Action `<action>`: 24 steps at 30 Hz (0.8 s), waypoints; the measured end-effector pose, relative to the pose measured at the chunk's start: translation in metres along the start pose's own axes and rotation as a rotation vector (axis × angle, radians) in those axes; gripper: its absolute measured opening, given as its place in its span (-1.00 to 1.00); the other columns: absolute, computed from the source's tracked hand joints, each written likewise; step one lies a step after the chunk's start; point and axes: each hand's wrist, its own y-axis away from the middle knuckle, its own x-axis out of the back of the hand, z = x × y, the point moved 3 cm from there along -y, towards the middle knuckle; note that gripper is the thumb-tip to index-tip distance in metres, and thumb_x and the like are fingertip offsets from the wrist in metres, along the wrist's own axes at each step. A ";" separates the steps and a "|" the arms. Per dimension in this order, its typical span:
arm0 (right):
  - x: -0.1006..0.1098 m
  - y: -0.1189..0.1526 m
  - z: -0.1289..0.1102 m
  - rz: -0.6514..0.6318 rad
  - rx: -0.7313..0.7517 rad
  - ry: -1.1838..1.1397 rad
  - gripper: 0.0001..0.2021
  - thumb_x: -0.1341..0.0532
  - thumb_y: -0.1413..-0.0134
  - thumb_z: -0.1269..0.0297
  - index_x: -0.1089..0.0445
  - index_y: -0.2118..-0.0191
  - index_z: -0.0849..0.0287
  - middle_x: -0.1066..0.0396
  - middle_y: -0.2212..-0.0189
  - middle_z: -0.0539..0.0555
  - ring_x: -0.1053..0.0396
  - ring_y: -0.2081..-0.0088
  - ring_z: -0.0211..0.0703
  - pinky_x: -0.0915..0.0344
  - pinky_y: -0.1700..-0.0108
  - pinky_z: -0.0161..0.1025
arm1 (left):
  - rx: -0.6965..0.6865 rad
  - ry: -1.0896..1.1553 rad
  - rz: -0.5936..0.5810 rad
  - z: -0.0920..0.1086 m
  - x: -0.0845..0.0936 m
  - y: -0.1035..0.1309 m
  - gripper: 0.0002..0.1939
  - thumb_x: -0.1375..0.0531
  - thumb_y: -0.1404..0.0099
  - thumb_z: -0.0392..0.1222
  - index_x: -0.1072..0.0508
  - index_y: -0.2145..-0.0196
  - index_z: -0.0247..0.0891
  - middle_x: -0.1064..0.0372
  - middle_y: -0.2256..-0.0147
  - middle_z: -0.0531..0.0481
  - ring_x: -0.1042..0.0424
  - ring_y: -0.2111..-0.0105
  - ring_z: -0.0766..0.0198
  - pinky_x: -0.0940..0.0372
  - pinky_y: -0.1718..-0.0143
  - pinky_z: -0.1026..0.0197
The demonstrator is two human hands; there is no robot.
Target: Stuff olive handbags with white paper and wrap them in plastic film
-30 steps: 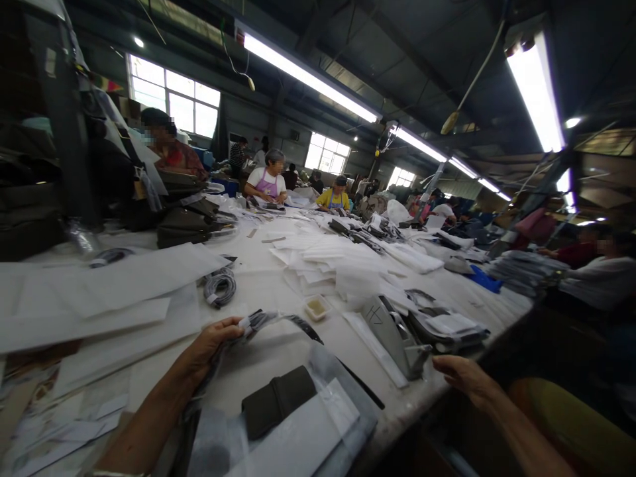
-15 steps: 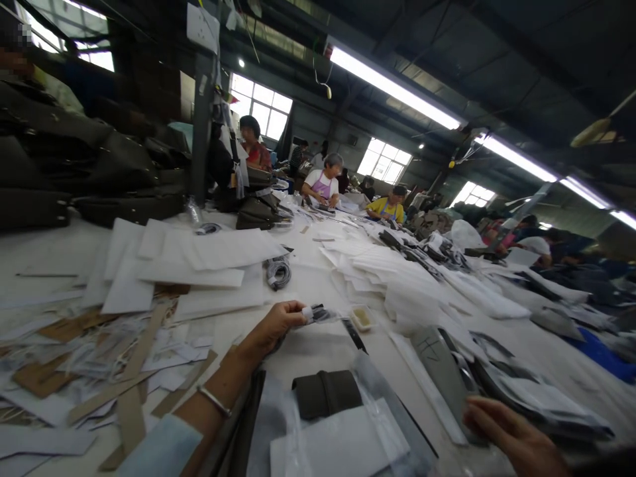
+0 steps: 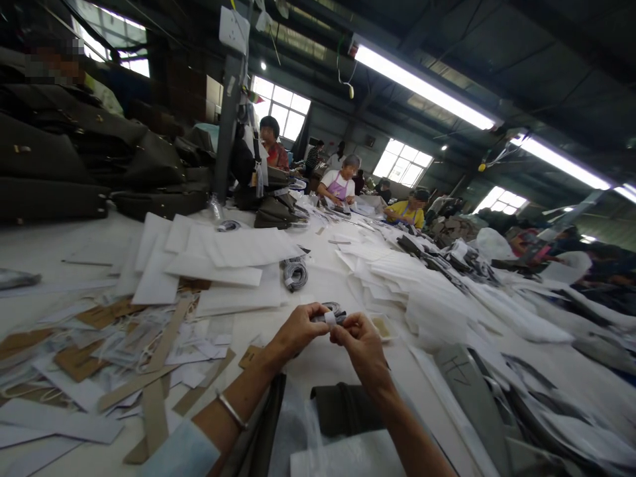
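A small dark coiled strap point(image 3: 334, 310) with a white band round it is held between both hands above the table. My left hand point(image 3: 301, 329) pinches it from the left, fingers closed. My right hand point(image 3: 360, 341) has its fingertips closed at the band's right side. Below my forearms lies a dark olive folded item point(image 3: 345, 407), with white foam sheet point(image 3: 348, 457) and clear plastic around it. A shallow dish point(image 3: 382, 326) sits just beyond my right hand. Another banded coil point(image 3: 295, 274) lies farther back.
Paper tags and brown card strips point(image 3: 159, 371) are scattered at left. White foam sheets point(image 3: 238, 255) lie behind them, more point(image 3: 422, 271) at right. Dark bags point(image 3: 59, 159) are piled by a post point(image 3: 229, 119). A grey-green panel point(image 3: 470, 391) lies at right. Several people work farther back.
My right hand has moved left from beside the grey-green panel to the banded coil, meeting my left hand there. The camera view has shifted slightly left.
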 end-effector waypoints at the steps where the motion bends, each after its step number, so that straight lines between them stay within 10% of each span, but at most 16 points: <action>1: 0.000 -0.002 0.003 0.013 -0.006 0.023 -0.62 -0.41 0.08 0.03 -0.25 0.40 0.14 -0.49 0.55 0.00 -0.45 0.45 -0.15 -0.31 0.33 -0.24 | -0.007 -0.024 0.002 0.001 0.000 0.000 -0.78 -0.25 0.00 -0.30 -0.53 0.32 -0.32 -0.46 0.39 -0.02 -0.37 0.36 0.22 -0.20 0.26 0.23; 24: -0.001 -0.004 0.025 0.017 -0.200 -0.042 -0.55 -0.45 0.32 -0.02 -0.24 0.49 0.14 -0.45 0.67 0.01 -0.39 0.58 -0.17 -0.22 0.50 -0.31 | 0.056 -0.245 -0.011 -0.014 -0.007 0.000 -0.69 -0.19 0.11 -0.31 -0.53 0.32 -0.36 -0.43 0.46 0.02 -0.30 0.46 0.28 -0.12 0.44 0.27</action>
